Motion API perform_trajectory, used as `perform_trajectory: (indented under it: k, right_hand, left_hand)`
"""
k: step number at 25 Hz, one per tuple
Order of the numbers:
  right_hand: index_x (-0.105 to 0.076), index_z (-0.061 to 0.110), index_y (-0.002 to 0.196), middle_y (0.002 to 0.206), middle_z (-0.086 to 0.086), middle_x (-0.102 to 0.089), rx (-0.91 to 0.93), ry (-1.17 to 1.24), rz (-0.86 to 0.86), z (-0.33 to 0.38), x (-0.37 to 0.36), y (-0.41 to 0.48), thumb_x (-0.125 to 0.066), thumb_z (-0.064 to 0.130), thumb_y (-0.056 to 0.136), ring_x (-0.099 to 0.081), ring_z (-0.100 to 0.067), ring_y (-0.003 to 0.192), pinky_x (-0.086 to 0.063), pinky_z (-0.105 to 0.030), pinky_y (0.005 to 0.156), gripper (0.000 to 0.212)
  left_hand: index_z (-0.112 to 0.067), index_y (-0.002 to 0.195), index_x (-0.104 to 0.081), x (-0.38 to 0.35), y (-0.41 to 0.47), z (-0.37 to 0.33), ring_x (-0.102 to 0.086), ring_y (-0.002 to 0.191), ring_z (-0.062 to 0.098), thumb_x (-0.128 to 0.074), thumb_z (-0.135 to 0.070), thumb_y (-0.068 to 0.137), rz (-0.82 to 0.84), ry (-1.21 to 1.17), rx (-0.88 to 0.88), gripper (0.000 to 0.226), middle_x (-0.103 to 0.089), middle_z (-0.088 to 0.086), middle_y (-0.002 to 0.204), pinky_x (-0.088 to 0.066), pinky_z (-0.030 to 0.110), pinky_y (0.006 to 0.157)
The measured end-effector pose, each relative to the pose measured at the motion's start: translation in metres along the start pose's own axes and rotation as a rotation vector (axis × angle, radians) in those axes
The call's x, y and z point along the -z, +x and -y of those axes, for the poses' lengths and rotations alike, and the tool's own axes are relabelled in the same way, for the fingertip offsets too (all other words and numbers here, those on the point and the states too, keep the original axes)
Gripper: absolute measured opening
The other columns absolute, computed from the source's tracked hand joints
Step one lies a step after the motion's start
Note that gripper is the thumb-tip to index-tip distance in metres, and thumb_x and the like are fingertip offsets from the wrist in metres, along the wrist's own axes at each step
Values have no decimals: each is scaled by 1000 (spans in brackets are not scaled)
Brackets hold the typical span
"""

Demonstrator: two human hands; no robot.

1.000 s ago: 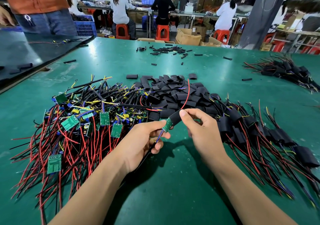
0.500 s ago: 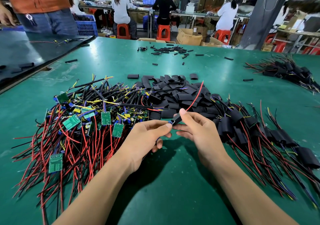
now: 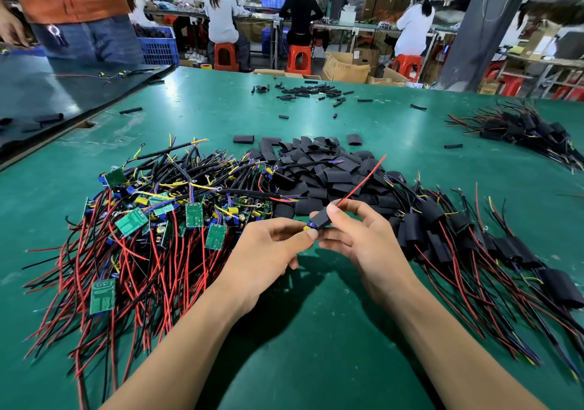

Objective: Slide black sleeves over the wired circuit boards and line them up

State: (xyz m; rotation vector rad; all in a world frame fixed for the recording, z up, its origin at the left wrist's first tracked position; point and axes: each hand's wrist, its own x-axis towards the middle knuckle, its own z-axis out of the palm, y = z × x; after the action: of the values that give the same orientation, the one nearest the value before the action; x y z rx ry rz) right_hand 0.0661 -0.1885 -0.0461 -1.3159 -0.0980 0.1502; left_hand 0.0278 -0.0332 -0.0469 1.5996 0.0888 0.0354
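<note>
Since a second ago the sleeve [image 3: 323, 220] has slid further along the board [image 3: 309, 227]: the green face seen then is now covered, and only a yellow and blue bit shows at the sleeve's left end. Both are held just above the worktop [image 3: 316, 352], in front of the person. The left hand [image 3: 268, 251] pinches the board's exposed end between thumb and forefinger. The right hand [image 3: 363, 242] grips the sleeve with its thumb on top and its fingers curled beneath. A red wire [image 3: 363, 177] runs out of the sleeve's far end, up and to the right, straighter than before. To the left lies a heap of bare boards [image 3: 194, 215] with red and black leads. Behind the hands is a pile of empty sleeves [image 3: 319, 169]. To the right, sleeved boards [image 3: 442, 229] lie in a rough row, touching one another, their leads pointing toward the person.
</note>
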Motion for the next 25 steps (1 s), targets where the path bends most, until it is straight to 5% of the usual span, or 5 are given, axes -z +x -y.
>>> perform_trajectory:
  k: [10,16,25]
  right_hand:
    - [-67,16,114,83,1,-72,4,-57,35,-6,-4,-2,-57,13,101,-75,-22,78,-60,-28,71,16]
    - [-55,10,104,72,-5,-73,8,-41,-10,-3,-2,-2,-61,11,98,-73,-19,67,-59,-25,64,8]
    - [-64,13,95,71,7,-70,24,-33,-1,-4,0,-2,-63,14,98,-74,-20,69,-57,-25,60,3]
  left_hand:
    - [-14,90,-75,1,-1,-1,-55,51,6,-82,-9,78,-156,42,-60,15,-69,-2,69,-41,11,48]
    - [-16,93,-75,0,-1,-2,-56,52,9,-78,-13,83,-89,-70,-12,12,-69,-4,67,-41,15,48]
    - [-26,103,-75,0,1,1,-53,50,8,-72,-14,89,-124,-3,-69,19,-67,-12,66,-43,15,48]
